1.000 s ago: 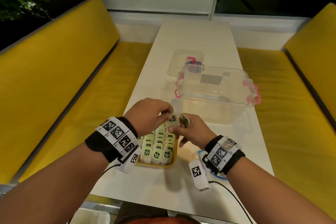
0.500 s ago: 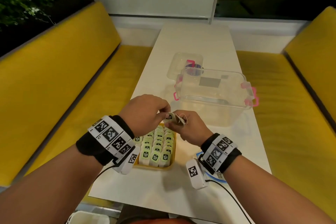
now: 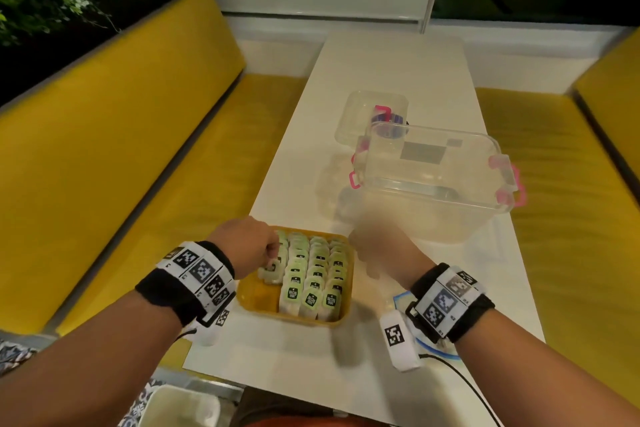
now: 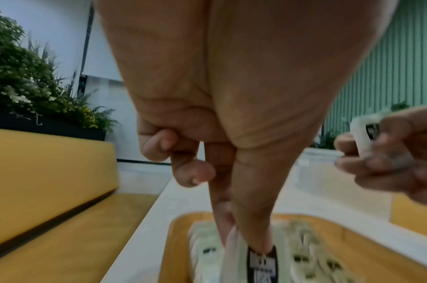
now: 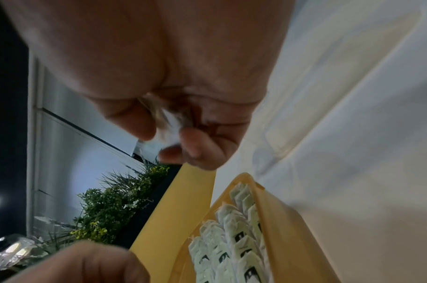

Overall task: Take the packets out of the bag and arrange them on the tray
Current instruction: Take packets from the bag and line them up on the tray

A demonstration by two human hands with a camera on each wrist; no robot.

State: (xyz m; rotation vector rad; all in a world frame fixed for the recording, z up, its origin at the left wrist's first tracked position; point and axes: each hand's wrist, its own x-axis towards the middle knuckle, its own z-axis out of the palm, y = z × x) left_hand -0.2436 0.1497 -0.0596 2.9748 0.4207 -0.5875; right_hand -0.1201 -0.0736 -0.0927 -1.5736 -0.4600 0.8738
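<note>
Head view, left hand (image 3: 246,246) lowering a packet (image 3: 273,270) into the yellow tray (image 3: 256,302) at lower centre on the desk (image 3: 391,80), right hand (image 3: 377,253) blurred, left wrist view, fingers (image 4: 253,220) pinching that packet, right hand's fingers (image 4: 382,153) gripping another packet (image 4: 365,132) at right edge, right wrist view, held thing indistinct

The hands have separated: the left hand (image 3: 247,246) has lowered a packet (image 3: 273,269) into the yellow tray's (image 3: 256,302) left column, while the right hand (image 3: 379,253) has drawn aside, pinching another packet (image 4: 366,134).
</note>
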